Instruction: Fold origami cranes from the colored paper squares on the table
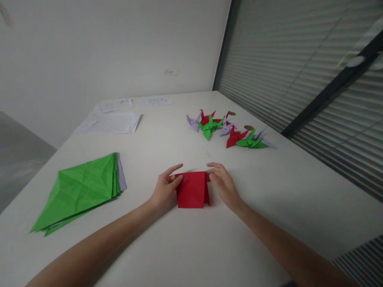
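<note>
A red sheet of origami paper [191, 190], folded into a small square with loose layers at its right edge, is in front of me on the white table. My left hand [166, 185] pinches its upper left corner, thumb on the front face and fingers behind. At the upper right edge is my right hand [223, 182], its index finger stretched out and other fingers bent close to the paper's layers. Whether those fingertips grip the paper is hard to see, as part of them is behind it.
A stack of creased green paper [85, 181] with lilac sheets lies on the left. Several folded paper cranes [209, 126] in red, green and lilac sit at the back right, near the window blinds [284, 59]. Printed sheets [112, 122] lie at the back left by the wall.
</note>
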